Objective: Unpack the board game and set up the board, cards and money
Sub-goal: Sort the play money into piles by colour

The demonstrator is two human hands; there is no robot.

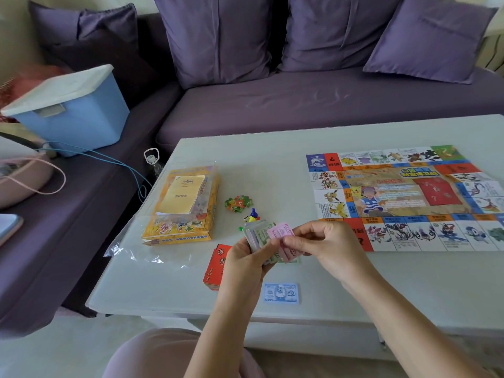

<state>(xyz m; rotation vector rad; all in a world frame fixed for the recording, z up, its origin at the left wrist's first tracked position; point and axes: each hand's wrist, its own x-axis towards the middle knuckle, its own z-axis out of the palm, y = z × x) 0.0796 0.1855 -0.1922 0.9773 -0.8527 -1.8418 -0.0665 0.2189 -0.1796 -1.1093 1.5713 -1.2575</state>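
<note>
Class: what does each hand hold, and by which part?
Left hand grips the money stack by its lower end; right hand pinches the pink note at its right edge.

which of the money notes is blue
The 500 note lying flat on the table, in neither hand; the right hand pinches a pink note, the left hand holds the stack.

Reaches both bare forearms up from the bottom edge: L from centre, R diag. from lower right. Grips a wad of notes (255, 236) in L hand (241, 264), fingers curled round its lower end. Pinches a pink note (281, 231) at the top of the wad w/ R hand (324, 245) — thumb and forefinger closed on it, other fingers curled, knuckles up. Holds both hands close together, fingertips approx. touching, wrists near straight.
</note>
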